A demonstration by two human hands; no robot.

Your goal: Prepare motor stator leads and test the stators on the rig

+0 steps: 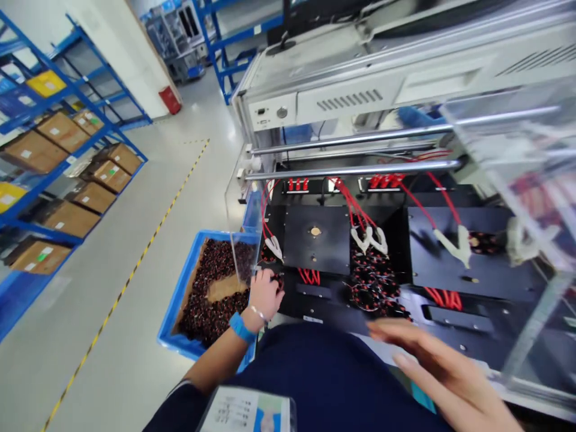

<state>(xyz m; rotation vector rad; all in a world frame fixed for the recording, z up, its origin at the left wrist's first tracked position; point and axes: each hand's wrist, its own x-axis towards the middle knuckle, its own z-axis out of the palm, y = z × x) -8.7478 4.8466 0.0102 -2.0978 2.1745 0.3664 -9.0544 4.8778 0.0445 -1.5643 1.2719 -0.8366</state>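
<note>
- Head view shows your left hand [265,293] curled at the near edge of the black bench [454,255], its grip closed over a dark coil [278,279]; how firmly, you cannot tell.
- That hand sits just beside the blue bin [180,300], which is heaped with more dark coils.
- Your right hand [443,369] hangs blurred over the bench's near edge, fingers spread wide, holding nothing.
- A pile of coils [373,285] lies on the bench between white clips [371,240] on red wires [348,201].
- Blue shelves [67,150] with cartons stand well apart on the left.
</note>
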